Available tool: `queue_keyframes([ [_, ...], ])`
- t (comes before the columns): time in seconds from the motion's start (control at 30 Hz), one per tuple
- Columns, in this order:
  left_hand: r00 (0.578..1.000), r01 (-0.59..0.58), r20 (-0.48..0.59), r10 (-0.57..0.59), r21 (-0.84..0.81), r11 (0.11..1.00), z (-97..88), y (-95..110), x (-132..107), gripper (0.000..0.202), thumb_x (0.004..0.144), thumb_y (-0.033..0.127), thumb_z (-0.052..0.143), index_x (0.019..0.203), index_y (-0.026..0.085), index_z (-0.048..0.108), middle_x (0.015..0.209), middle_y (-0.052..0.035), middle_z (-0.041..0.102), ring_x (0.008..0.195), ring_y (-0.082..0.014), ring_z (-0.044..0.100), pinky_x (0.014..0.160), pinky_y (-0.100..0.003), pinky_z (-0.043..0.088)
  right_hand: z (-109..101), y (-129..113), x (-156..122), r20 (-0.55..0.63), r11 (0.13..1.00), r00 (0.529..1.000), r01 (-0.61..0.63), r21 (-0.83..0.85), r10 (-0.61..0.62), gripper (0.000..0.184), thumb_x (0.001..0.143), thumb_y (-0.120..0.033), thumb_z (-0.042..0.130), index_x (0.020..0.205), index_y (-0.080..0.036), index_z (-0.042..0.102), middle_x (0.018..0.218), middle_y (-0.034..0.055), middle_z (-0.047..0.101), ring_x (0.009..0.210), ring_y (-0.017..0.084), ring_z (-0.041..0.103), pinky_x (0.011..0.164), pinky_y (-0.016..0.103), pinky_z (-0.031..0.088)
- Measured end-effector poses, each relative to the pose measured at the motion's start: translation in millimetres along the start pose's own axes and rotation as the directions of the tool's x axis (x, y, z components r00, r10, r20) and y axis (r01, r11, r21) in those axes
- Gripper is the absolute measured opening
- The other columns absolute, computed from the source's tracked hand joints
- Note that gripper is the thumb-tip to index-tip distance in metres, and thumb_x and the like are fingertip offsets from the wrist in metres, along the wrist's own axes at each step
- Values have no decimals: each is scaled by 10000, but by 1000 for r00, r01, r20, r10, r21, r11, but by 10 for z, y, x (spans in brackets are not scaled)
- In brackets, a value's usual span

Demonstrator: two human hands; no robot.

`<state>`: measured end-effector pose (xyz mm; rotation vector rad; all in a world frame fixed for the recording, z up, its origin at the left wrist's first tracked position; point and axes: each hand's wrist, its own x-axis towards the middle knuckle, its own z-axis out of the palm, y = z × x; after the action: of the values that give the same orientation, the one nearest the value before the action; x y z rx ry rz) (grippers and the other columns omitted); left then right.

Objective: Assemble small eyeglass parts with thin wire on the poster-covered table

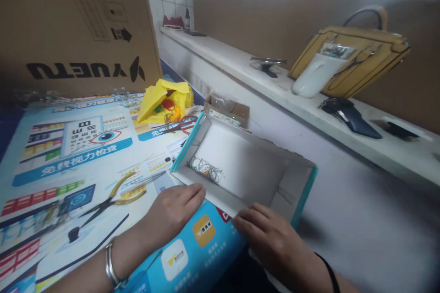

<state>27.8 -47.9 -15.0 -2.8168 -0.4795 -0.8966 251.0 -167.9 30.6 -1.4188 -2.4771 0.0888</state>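
Note:
An open white-lined cardboard box (pixel 247 165) with teal outer edges sits at the table's edge, close to the wall. Thin wire pieces (pixel 206 170) lie tangled in its left end. My left hand (pixel 180 206), with a silver bangle at the wrist, has its fingers together at the near rim, left of the middle; its thumb is hidden. Farther right along the same rim, the bent fingers of my right hand (pixel 266 233) close over the box's edge. Left of the box lie yellow-handled pliers (pixel 112 199), their jaws pointing toward me.
A yellow bag (pixel 165 98) with colourful bits and red-handled scissors (pixel 182 123) lie behind the box. A small carton (pixel 228 112) stands by the wall. A large carton (pixel 79 23) rises at the back left. The ledge (pixel 237 66) carries a mustard handbag (pixel 364 59) and a white device (pixel 319 73).

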Motion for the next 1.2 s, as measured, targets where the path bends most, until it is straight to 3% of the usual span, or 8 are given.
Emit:
queue_keyframes([
  [0.3,997,-73,-31,74,28,997,42,12,-46,270,867,71,395,1072,77,570,998,-140,673,803,-202,628,659,-318,540,-484,188,559,183,930,977,164,-329,-107,185,860,-129,449,960,-211,580,798,59,595,695,181,522,568,318,391],
  [0.57,995,-80,-55,80,5,997,23,39,-37,260,871,82,375,1032,112,576,927,-130,677,762,-182,635,619,-308,555,45,368,1360,224,866,928,362,-345,-299,261,787,-172,591,1031,-265,597,849,33,602,674,142,527,516,282,331],
  [0.77,995,-87,-58,86,-8,996,11,28,-37,262,869,69,379,1059,81,560,967,-147,679,796,-197,647,614,-317,556,228,641,1386,171,900,942,327,-288,-287,113,790,-124,573,805,-221,629,799,25,603,631,100,524,526,253,343],
  [0.87,996,-79,-47,78,-15,997,21,27,-45,269,871,74,377,1072,87,556,976,-147,675,810,-199,644,614,-322,557,99,651,1318,189,915,945,310,-257,-267,132,760,-84,587,740,-214,604,749,27,602,591,111,505,515,263,344],
  [1.0,997,-67,-23,67,-15,998,25,28,-61,260,872,81,378,1053,92,564,979,-141,673,771,-185,639,608,-312,554,-289,544,1098,256,906,949,267,-328,-187,212,808,-141,553,988,-243,599,820,33,614,631,137,525,563,289,380],
  [1.07,998,-60,-18,60,-19,998,22,24,-60,245,867,85,395,1043,81,565,955,-139,674,740,-182,636,598,-309,552,-504,510,865,172,902,973,212,-376,-156,259,839,-247,540,1096,-280,564,888,44,617,707,165,557,625,326,415],
  [1.13,999,-48,-23,48,-24,999,19,18,-45,242,866,88,397,1043,72,561,923,-136,675,727,-179,634,596,-306,550,-632,533,521,-138,884,987,5,-467,-79,362,851,-365,521,1206,-293,511,1061,109,590,935,252,563,742,414,426],
  [1.2,999,-26,-47,25,-19,999,20,12,-11,242,870,89,385,1038,71,558,907,-133,674,734,-176,633,608,-304,547,-607,611,94,-506,810,861,-334,-482,53,613,779,-514,574,1320,-273,417,1152,187,542,1015,338,537,718,480,410],
])
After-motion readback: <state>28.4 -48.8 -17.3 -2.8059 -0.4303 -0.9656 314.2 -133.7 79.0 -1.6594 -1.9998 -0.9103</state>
